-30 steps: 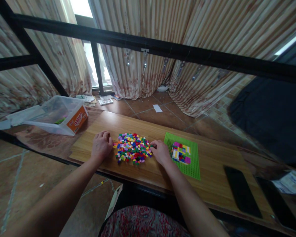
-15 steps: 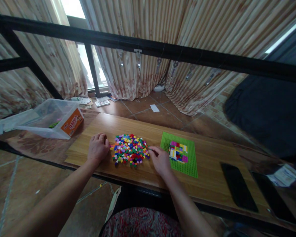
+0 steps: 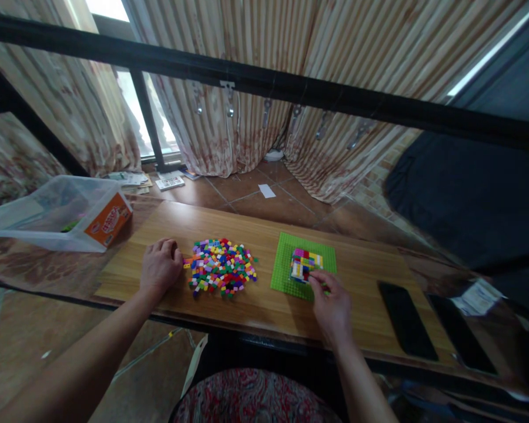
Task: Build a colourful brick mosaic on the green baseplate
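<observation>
My left hand (image 3: 161, 264) rests on the wooden board just left of a loose pile of small coloured building bricks (image 3: 223, 267). Its fingers are curled in, and whatever they may hold is hidden. My right hand (image 3: 332, 299) is over a green studded baseplate (image 3: 282, 276). Thumb and forefinger pinch at the near right edge of a low multicoloured brick build (image 3: 306, 263) on that plate. A building brick between these fingertips is mostly covered, so its colour does not show.
A clear plastic bin (image 3: 70, 211) with an orange label stands at the left. Two dark phone-like slabs (image 3: 408, 320) lie at the right. A black metal rail (image 3: 255, 73) crosses beyond the board, before striped curtains (image 3: 247, 135). One green brick (image 3: 255, 259) lies beside the pile.
My right hand has gone from the pile's right edge over to the brick build on the baseplate. My left hand stays beside the pile. The view has shifted a little to the right.
</observation>
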`<action>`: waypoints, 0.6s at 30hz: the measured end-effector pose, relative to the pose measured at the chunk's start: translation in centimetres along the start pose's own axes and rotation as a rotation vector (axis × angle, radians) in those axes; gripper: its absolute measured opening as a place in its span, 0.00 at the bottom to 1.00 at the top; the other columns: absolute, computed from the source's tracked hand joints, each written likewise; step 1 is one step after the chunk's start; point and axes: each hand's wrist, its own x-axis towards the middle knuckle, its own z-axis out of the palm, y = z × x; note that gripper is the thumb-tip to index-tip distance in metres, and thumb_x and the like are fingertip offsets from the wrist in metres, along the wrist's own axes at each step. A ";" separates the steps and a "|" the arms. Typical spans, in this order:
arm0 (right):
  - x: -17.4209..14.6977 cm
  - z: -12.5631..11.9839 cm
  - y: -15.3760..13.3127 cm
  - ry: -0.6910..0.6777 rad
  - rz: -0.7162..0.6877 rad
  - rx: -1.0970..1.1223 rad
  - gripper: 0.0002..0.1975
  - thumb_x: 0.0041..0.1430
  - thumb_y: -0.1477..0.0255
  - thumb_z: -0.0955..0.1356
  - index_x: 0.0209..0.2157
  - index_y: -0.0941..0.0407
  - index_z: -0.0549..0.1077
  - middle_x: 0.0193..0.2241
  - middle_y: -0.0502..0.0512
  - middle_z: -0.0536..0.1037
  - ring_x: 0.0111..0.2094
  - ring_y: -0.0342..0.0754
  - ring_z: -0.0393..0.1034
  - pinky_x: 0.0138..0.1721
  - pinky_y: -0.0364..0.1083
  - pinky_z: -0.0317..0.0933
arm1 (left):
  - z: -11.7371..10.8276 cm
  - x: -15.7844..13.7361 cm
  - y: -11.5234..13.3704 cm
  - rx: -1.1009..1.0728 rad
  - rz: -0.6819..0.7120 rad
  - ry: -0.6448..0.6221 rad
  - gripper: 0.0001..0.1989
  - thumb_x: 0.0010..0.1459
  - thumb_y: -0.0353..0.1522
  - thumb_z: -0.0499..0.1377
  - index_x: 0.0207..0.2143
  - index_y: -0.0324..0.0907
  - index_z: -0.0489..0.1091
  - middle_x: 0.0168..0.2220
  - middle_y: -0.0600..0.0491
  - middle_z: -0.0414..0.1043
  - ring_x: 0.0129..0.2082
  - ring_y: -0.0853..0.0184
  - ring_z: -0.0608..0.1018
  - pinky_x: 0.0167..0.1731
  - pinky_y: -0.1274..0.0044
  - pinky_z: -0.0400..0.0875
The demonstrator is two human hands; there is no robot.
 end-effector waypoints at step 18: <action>2.6 1.2 3.2 0.065 0.083 0.019 0.09 0.48 0.65 0.70 0.29 0.54 0.79 0.45 0.58 0.71 0.49 0.53 0.65 0.52 0.54 0.56 | -0.1 0.0 0.1 -0.021 -0.022 -0.014 0.16 0.57 0.35 0.49 0.43 0.40 0.69 0.48 0.44 0.70 0.49 0.55 0.70 0.52 0.67 0.62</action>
